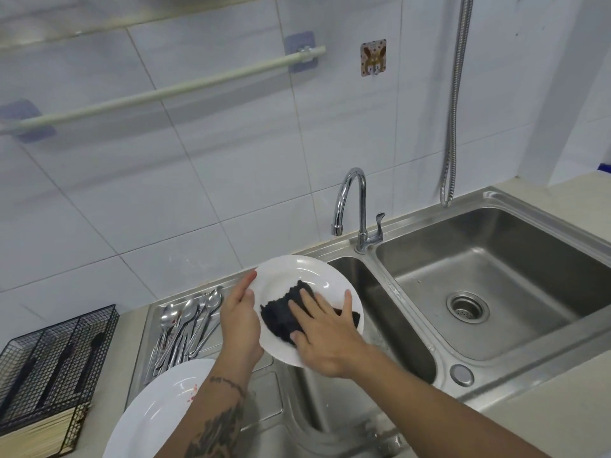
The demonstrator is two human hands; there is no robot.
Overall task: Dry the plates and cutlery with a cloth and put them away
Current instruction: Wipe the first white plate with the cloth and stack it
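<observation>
My left hand (pixel 239 320) grips the left rim of a white plate (pixel 317 272) and holds it tilted above the small sink basin. Flat on the plate's face lies a black cloth (pixel 281 317), and my right hand (pixel 325 338) presses on it with fingers spread. Several spoons and other cutlery (pixel 185 328) lie in a pile on the steel drainboard left of the plate. A second white plate (pixel 158 408), with a small red smear near its rim, rests at the bottom left, partly under my left forearm.
A black wire cutlery basket (pixel 56 358) stands on the counter at the far left, with chopsticks below it. The chrome tap (pixel 358 209) rises behind the plate. The large basin (pixel 496 285) with its drain is to the right. A towel rail (pixel 172 89) crosses the tiled wall.
</observation>
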